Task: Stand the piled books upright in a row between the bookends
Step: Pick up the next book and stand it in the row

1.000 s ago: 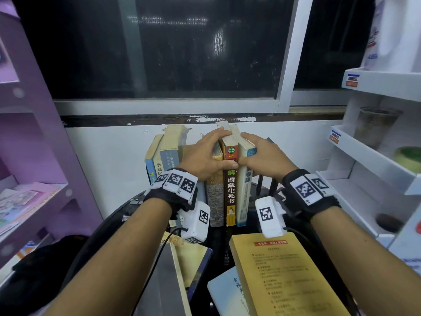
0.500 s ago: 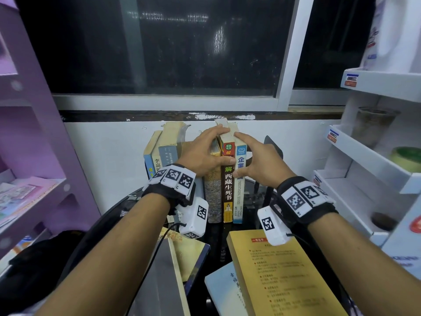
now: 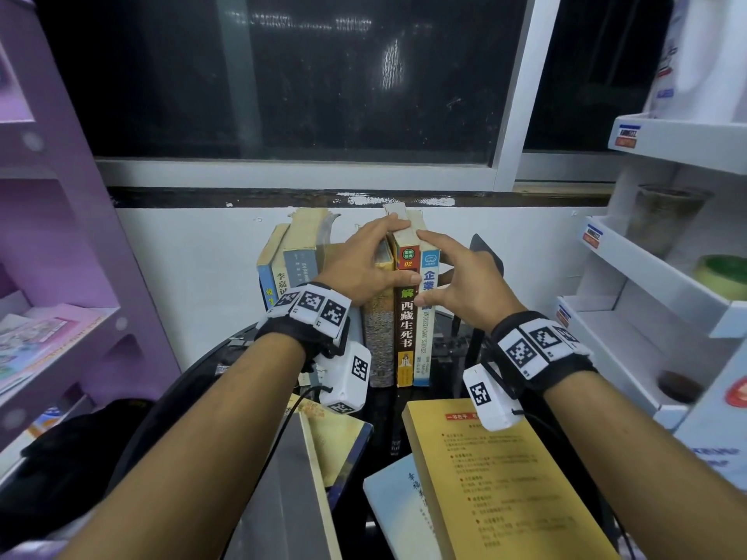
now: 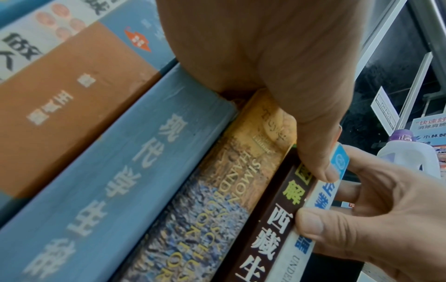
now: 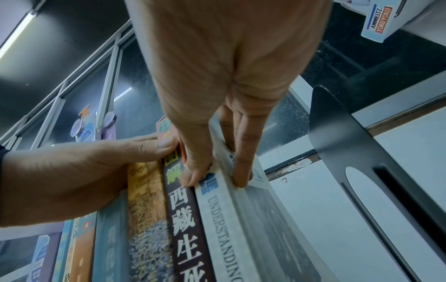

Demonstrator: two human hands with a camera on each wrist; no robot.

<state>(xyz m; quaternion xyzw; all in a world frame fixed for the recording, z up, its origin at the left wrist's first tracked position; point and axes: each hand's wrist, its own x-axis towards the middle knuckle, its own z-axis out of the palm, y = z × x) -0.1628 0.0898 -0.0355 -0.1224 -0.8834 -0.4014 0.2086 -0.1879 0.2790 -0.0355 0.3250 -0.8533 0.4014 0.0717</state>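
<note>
Several books stand upright in a row against the white wall. My left hand (image 3: 398, 252) grips the top of the dark brown book (image 3: 405, 317), fingers hooked over its top edge and thumb on its spine (image 4: 265, 229). Directly to its right stands the white and blue book (image 3: 424, 337), the last in the row. My right hand (image 3: 428, 268) pinches it, thumb on the spine and fingers on the right cover (image 5: 241, 171). A black metal bookend (image 3: 487, 256) stands to the right, a gap away from this book. The left bookend is hidden.
Nearer me on the dark table (image 3: 380, 414) lie a thick yellow book (image 3: 497, 487), a pale blue book (image 3: 394, 503) and a stack with a yellow-covered book (image 3: 343, 438). Purple shelves (image 3: 60, 317) stand on the left, white shelves (image 3: 646, 276) on the right.
My right hand has drawn back from the book tops to the white book's spine and cover, uncovering the black bookend. The left hand has kept its grip.
</note>
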